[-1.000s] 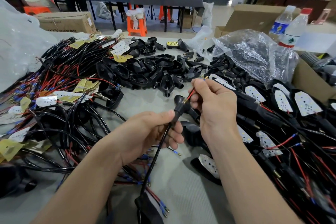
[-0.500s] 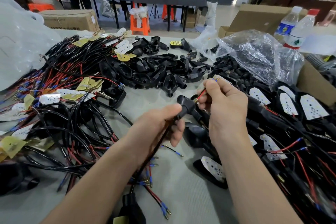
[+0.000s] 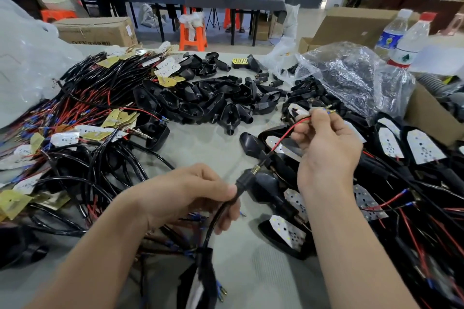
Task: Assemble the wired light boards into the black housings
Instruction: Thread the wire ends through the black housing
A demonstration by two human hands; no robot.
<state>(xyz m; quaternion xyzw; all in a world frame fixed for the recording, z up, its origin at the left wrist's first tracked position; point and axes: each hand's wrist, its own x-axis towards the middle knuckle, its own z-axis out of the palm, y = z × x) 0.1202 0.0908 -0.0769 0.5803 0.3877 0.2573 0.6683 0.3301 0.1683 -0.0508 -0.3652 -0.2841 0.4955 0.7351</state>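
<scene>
My left hand (image 3: 190, 195) grips a black cable stem (image 3: 244, 180) near its tip, where a small metal spring shows. Out of that tip run a red and a black wire (image 3: 283, 137), and my right hand (image 3: 326, 150) pinches their ends, raised up to the right. The cable hangs down from my left hand to a black housing (image 3: 203, 281) at the bottom edge. Empty black housings (image 3: 200, 100) lie heaped in the middle of the table. Housings with white light boards (image 3: 421, 148) fitted lie at the right. Wired boards (image 3: 82, 133) sit tangled at the left.
A clear plastic bag (image 3: 351, 78) of black parts lies at the back right, next to two water bottles (image 3: 406, 40) and cardboard boxes (image 3: 426, 118). Another cardboard box (image 3: 98, 30) stands at the back left. People work at tables behind. Bare grey table (image 3: 251, 266) shows near me.
My right hand has pulled the red and black wires further out of the stem, up and right. The spring end is now exposed and my left hand sits lower on the cable.
</scene>
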